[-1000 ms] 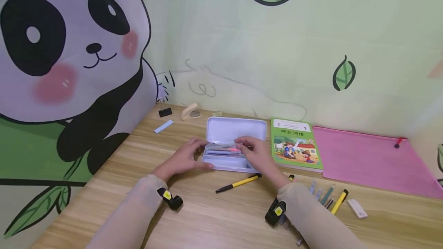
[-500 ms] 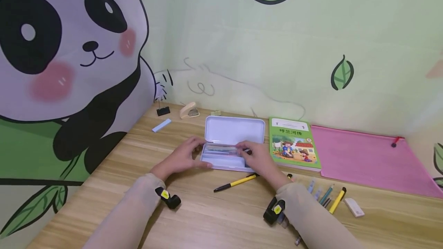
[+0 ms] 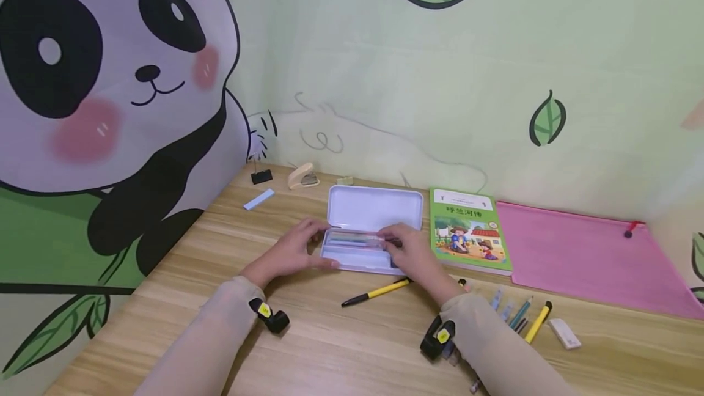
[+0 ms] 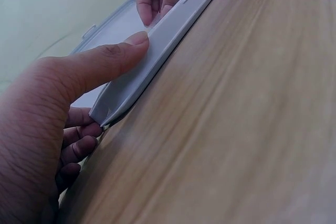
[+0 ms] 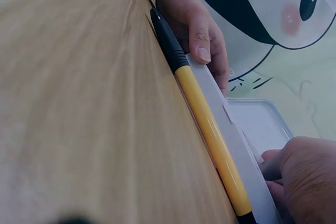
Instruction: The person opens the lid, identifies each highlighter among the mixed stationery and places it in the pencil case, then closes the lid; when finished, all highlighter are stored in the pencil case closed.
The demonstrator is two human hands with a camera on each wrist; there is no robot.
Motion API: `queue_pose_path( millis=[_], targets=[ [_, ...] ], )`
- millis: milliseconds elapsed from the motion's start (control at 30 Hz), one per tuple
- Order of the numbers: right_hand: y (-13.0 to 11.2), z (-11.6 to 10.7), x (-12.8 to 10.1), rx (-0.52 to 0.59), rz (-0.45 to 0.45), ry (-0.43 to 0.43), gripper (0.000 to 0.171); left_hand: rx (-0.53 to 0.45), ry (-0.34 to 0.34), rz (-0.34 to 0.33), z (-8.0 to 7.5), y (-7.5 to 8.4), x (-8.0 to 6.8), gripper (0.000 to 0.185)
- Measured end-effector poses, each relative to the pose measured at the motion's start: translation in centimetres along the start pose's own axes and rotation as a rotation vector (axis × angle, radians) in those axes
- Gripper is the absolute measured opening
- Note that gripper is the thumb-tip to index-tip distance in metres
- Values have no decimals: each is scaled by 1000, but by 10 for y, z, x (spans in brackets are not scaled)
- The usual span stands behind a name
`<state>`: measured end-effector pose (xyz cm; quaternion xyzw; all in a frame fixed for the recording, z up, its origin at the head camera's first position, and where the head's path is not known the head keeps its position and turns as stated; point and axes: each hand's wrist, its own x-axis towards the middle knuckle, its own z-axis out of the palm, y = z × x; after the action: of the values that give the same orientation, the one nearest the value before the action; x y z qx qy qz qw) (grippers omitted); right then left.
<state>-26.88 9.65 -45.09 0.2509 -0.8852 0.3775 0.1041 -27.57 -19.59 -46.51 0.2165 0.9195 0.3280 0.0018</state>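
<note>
A white pencil case (image 3: pixel 376 208) lies open on the wooden desk, its lid tipped back toward the wall. My left hand (image 3: pixel 291 252) grips its left end, with the thumb (image 4: pixel 113 53) on the front wall (image 4: pixel 168 40) and the fingers curled round the corner. My right hand (image 3: pixel 409 252) reaches into the tray at the right end, fingers curled on a bunch of pens (image 3: pixel 354 240) lying inside. A yellow and black pen (image 3: pixel 379 290) lies on the desk just in front of the case and runs along its front wall (image 5: pixel 236 129) in the right wrist view.
A green picture book (image 3: pixel 467 228) and a pink folder (image 3: pixel 583 249) lie right of the case. Several pens (image 3: pixel 519 313) and a white eraser (image 3: pixel 565 333) sit by my right forearm. A stapler (image 3: pixel 302 177), a black clip (image 3: pixel 262 176) and a blue strip (image 3: pixel 259 200) lie near the wall.
My right hand has lowered the bunch of pens from just above the case down into the tray. The left hand has kept its grip on the case's left end.
</note>
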Motion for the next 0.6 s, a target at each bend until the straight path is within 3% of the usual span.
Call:
queue_pose_path(
  millis=[167, 600],
  targets=[
    [2, 5, -2, 10, 9, 8, 16, 17, -7, -15, 1, -3, -3, 98],
    [1, -2, 1, -95, -21, -29, 17, 9, -10, -30, 2, -1, 0, 97]
  ],
)
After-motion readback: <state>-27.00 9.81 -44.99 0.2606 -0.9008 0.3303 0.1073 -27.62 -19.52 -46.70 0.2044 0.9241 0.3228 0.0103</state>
